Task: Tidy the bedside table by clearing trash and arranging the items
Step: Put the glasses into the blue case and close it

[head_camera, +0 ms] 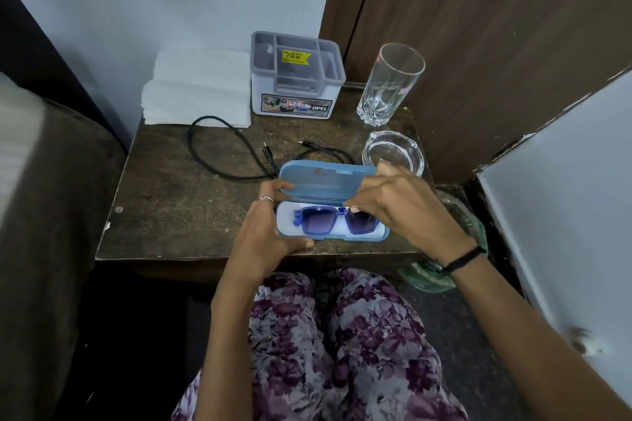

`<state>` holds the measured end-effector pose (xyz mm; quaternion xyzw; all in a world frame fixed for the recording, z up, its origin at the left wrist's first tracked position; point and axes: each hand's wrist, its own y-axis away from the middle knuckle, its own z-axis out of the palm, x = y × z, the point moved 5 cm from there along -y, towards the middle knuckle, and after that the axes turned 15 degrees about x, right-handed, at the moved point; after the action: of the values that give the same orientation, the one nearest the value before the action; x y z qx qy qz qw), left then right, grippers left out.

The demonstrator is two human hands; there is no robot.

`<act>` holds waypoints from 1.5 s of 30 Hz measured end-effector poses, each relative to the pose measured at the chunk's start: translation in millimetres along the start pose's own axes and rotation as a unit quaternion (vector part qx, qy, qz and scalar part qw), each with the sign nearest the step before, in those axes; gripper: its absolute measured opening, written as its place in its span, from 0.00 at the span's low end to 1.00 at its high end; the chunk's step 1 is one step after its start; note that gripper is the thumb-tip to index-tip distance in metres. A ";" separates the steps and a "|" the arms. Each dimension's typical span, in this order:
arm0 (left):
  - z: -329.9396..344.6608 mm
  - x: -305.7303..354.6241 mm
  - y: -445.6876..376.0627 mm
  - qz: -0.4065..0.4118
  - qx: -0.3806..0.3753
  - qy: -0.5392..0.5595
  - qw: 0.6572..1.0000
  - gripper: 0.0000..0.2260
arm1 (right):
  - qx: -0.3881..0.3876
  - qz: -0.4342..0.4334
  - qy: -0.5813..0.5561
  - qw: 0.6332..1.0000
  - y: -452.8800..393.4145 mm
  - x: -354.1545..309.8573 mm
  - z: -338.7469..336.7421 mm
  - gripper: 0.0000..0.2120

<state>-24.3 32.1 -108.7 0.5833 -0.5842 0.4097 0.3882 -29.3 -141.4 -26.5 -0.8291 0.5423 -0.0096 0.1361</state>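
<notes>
Sunglasses [333, 220] seated in open case [328, 181].
My left hand [270, 232] grips the case end; my right hand [393, 205] pinches the light, scratch-prone frame's bridge.

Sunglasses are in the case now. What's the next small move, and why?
Probably let go of the sunglasses with the right hand and fold the lid down. They already lie inside the open case, which the left hand steadies.

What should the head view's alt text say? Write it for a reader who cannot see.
Both hands hold an open blue glasses case with blue sunglasses inside, on a wooden bedside table. Behind lie a black cable, white tissues, a grey organizer, a tall glass and a glass ashtray.
</notes>
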 end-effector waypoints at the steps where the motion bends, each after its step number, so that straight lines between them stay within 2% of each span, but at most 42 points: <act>1: 0.0 -0.6 0.1 -0.002 0.002 -0.003 1.000 0.35 | 0.018 -0.001 -0.003 1.000 0.8 -0.4 -0.8 0.09; 4: 0.4 -1.3 0.1 -0.009 0.005 -0.005 1.000 0.33 | 0.074 0.007 -0.001 0.997 7.2 -0.7 -1.0 0.06; 8: 0.6 -2.6 1.1 -0.019 0.009 0.002 1.000 0.32 | 0.117 0.044 0.006 0.992 18.6 -2.1 3.0 0.07; 11: 0.9 -2.7 1.3 -0.014 0.014 -0.002 1.000 0.32 | 0.148 0.042 0.011 0.988 21.9 -4.3 3.4 0.06; 18: 1.5 -5.7 0.9 -0.005 0.014 0.000 1.000 0.31 | 0.164 0.039 -0.002 0.986 24.6 -2.8 6.3 0.08; 20: 1.6 -7.1 0.9 -0.007 0.015 0.003 1.000 0.32 | 0.203 0.047 -0.016 0.978 26.5 -1.2 1.5 0.08; 23: 0.9 -6.2 0.3 -0.001 0.021 0.000 1.000 0.32 | 0.276 0.109 -0.075 0.952 26.9 6.0 -9.8 0.11; 25: 1.4 -1.3 0.1 0.013 0.026 -0.001 1.000 0.36 | 0.241 0.150 -0.083 0.955 24.7 10.6 -7.1 0.18; 27: 1.2 3.0 1.1 0.028 0.021 -0.003 0.999 0.41 | 0.196 0.154 -0.061 0.966 25.3 10.6 -0.9 0.22; 31: 0.4 1.7 1.7 0.010 0.015 0.019 1.000 0.33 | 0.246 0.115 -0.046 0.961 34.3 6.1 -5.5 0.16; 34: 2.0 -0.9 1.5 -0.008 0.011 0.052 0.999 0.38 | 0.257 0.103 -0.046 0.960 38.1 5.1 -6.1 0.13; 40: 0.4 0.8 0.9 -0.006 0.010 0.055 0.998 0.40 | 0.216 0.059 -0.014 0.975 50.4 1.7 2.8 0.13; 45: 1.4 -1.8 -1.0 0.000 0.004 0.049 0.999 0.45 | 0.180 0.043 -0.005 0.983 51.4 0.7 11.3 0.19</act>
<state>-23.3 31.5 -110.8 0.5636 -0.5633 0.4399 0.4141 -73.2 -158.8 -49.6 -0.7667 0.5664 -0.0972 0.2861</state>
